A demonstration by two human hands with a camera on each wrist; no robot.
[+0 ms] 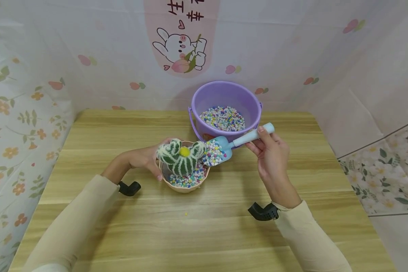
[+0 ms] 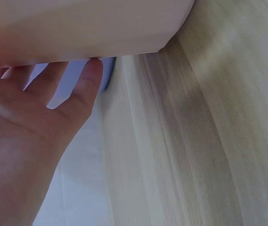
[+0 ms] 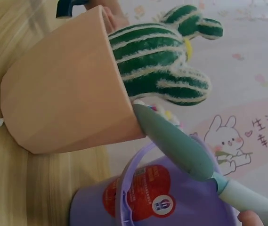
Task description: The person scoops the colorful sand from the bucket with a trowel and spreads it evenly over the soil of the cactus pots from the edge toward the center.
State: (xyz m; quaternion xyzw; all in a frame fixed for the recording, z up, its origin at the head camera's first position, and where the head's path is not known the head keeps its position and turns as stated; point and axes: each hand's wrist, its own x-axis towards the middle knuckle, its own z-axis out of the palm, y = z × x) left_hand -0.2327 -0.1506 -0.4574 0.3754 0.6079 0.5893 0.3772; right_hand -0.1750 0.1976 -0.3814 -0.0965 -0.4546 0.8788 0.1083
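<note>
My right hand [image 1: 273,156] grips the pale blue handle of a small toy shovel [image 1: 221,148], its blade heaped with multicoloured pebbles. The blade's tip lies right at the rim of a peach flowerpot [image 3: 68,84]. In the pot stands a green cactus [image 1: 183,163] with white fuzzy ribs and a yellow pompom, with colourful pebbles [image 1: 187,179] around its base. On the pot's left side, my left hand [image 1: 146,158] holds it between thumb and fingers. The left wrist view shows fingers [image 2: 89,77] against the pot's wall.
Behind the pot stands a purple bucket [image 1: 226,88] partly filled with similar pebbles [image 1: 224,118], its handle hanging down. A tiny yellow pebble [image 1: 186,214] lies on the wooden table [image 1: 190,241]. Printed cloth [image 1: 115,45] hangs along the back and sides.
</note>
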